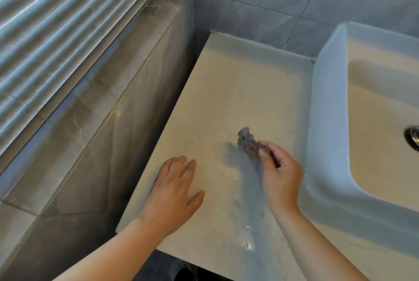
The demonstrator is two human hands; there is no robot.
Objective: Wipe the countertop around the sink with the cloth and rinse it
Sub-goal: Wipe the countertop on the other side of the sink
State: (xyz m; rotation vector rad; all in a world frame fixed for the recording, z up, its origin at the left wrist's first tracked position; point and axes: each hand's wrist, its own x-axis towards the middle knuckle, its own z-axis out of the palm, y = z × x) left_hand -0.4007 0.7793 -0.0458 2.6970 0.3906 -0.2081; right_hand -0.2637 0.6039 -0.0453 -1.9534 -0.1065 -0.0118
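Slatted blind (56,20) at far left, tiled ledge (102,122) below it. Left hand (174,192) rests flat on the counter (238,90), grip apart, fingers straight. Right hand (280,174): grip clamped on the bunched grey cloth (246,142) over the counter, beside the sink (326,104); cloth contact undetermined.

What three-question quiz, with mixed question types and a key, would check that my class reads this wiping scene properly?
1. True or false: the left hand lies flat, fingers straight, on the countertop.
2. Which holds the cloth? A) the right hand B) the left hand C) neither of the hands
3. Fill in: as the person sees it, the sink stands to the cloth's ____.
Key: 1 true; 2 A; 3 right.
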